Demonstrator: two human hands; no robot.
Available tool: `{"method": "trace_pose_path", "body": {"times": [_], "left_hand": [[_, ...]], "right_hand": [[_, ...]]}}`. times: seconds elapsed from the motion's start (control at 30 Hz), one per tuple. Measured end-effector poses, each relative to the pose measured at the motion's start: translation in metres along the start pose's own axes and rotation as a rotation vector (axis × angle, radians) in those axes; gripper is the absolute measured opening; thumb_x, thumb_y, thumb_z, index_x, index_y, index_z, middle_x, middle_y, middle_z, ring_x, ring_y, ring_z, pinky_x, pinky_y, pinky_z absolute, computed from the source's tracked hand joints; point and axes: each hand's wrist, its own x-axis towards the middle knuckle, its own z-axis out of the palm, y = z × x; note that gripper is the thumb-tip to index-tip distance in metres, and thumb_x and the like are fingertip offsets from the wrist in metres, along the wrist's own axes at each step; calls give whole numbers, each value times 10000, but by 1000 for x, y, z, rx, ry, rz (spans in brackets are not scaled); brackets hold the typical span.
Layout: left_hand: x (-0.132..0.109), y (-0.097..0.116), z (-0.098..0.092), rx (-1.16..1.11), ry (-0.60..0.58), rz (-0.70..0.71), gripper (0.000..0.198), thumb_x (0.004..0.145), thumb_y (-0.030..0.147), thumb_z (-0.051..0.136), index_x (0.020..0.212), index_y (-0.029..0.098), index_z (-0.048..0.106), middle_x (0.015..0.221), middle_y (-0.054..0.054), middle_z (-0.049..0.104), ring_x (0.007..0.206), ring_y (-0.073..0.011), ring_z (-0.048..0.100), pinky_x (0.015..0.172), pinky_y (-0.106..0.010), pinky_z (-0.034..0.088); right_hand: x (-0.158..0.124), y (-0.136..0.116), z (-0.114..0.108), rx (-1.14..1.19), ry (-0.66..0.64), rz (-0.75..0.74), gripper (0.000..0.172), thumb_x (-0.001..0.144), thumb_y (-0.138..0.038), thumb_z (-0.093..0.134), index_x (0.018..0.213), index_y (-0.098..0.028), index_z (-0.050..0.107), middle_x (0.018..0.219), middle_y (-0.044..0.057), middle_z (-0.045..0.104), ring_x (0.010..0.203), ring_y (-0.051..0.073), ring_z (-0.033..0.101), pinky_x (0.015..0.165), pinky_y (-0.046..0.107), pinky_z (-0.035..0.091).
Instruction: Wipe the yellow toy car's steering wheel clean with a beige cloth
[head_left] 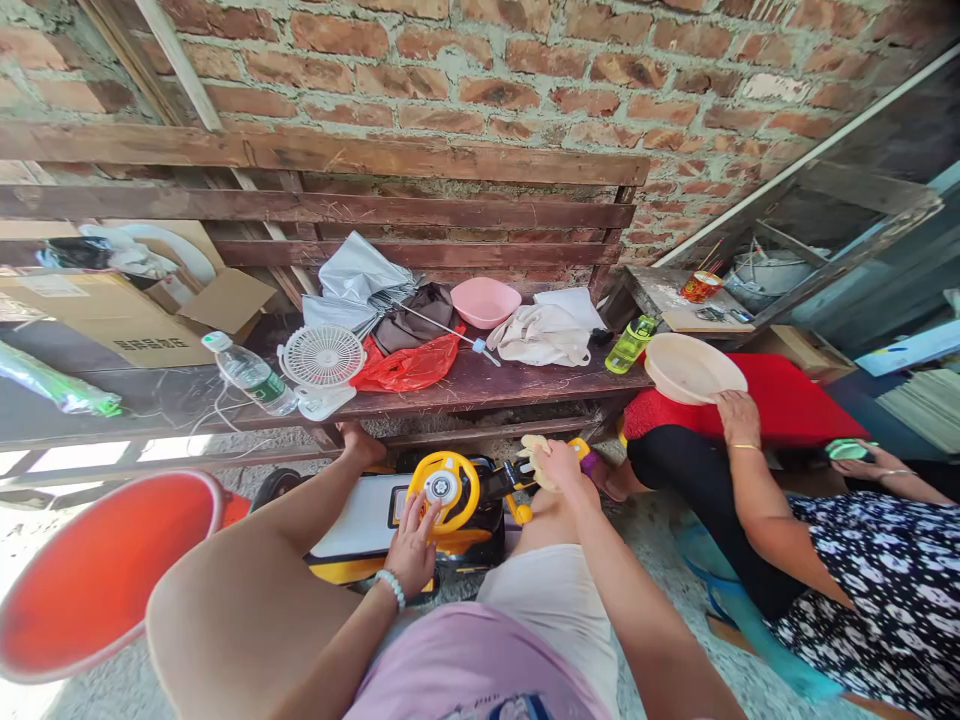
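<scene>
A yellow and black toy ride-on car [420, 530] stands on the ground between my bare knees. My left hand [414, 545] rests on its yellow steering wheel [442, 488], fingers wrapped on the rim. My right hand [555, 465] is closed on a pale cream-coloured item [534, 452] at the toy's right side, beside yellow and purple parts. What that item is I cannot make out.
A dark wooden bench [525, 385] in front carries a water bottle [251, 375], small white fan [321, 358], red bag [409, 365], pink bowl [485, 300], white cloth and green bottle [630, 345]. A person at the right touches a cream basin [694, 370]. An orange tub [97, 570] sits at the left.
</scene>
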Motion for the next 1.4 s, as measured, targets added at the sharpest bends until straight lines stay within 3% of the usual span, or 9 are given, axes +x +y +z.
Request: {"method": "trace_pose_path", "body": {"times": [0.1, 0.17, 0.3, 0.37, 0.47, 0.77, 1.0, 1.17, 1.4], "left_hand": [[0, 0, 0, -13, -18, 2, 823, 792, 26, 504, 1582, 240, 411, 1698, -117, 269, 1602, -369, 140, 1220, -636, 353], [0, 0, -2, -24, -33, 1, 820, 800, 28, 495, 1585, 249, 406, 1695, -115, 275, 1601, -363, 147, 1209, -636, 369], [0, 2, -5, -37, -44, -1, 813, 804, 40, 494, 1585, 249, 405, 1683, -126, 294, 1591, -370, 175, 1209, -653, 359], [1, 4, -6, -41, -38, -12, 818, 800, 50, 502, 1588, 248, 401, 1671, -130, 314, 1587, -379, 181, 1208, -666, 353], [2, 5, -8, -55, -44, -16, 844, 789, 56, 517, 1597, 260, 386, 1663, -123, 332, 1582, -381, 194, 1197, -672, 364], [4, 6, -11, -66, -79, -20, 800, 788, 37, 508, 1564, 221, 440, 1671, -134, 312, 1587, -379, 180, 1228, -666, 319], [3, 6, -13, -63, -63, -11, 802, 773, 25, 500, 1551, 213, 460, 1654, -132, 347, 1580, -362, 213, 1233, -644, 335], [3, 5, -13, -74, -67, -7, 796, 767, 38, 507, 1545, 206, 469, 1646, -131, 360, 1574, -362, 224, 1226, -640, 345], [4, 4, -10, -96, -14, 4, 837, 782, 54, 506, 1589, 254, 410, 1617, -124, 391, 1563, -371, 238, 1211, -659, 359]], "right_hand": [[-20, -19, 6, 383, -55, -78, 400, 957, -491, 503, 917, -175, 744, 848, 70, 730, 777, 222, 635, 727, 311, 478], [-31, -34, 3, 411, -21, -176, 425, 964, -518, 490, 916, -179, 742, 891, 72, 726, 820, 221, 626, 767, 314, 480], [-44, -66, -9, -62, -15, -406, 282, 937, -429, 592, 997, -210, 760, 1156, 111, 702, 1106, 266, 570, 956, 339, 434], [-46, -78, -11, -272, -90, -400, 256, 923, -399, 622, 1040, -219, 761, 1214, 123, 688, 1149, 284, 556, 953, 349, 431], [-41, -86, -10, -382, -181, -323, 255, 944, -370, 583, 1035, -218, 767, 1155, 116, 715, 1087, 265, 604, 895, 324, 437], [-10, -76, -7, -266, -200, -162, 391, 991, -449, 480, 1084, -206, 772, 1158, 106, 758, 1050, 240, 686, 797, 283, 450], [-8, -46, -4, -428, 13, -146, 350, 1003, -347, 495, 1098, -142, 762, 1199, 175, 720, 1153, 284, 631, 946, 324, 440], [-14, -35, -12, -233, 58, -41, 436, 1045, -419, 412, 1125, -151, 745, 1147, 142, 738, 1056, 252, 661, 876, 302, 460], [-26, -47, -3, -277, -51, -247, 432, 1053, -436, 414, 1081, -184, 763, 1119, 108, 725, 1075, 237, 624, 928, 294, 429]]}}
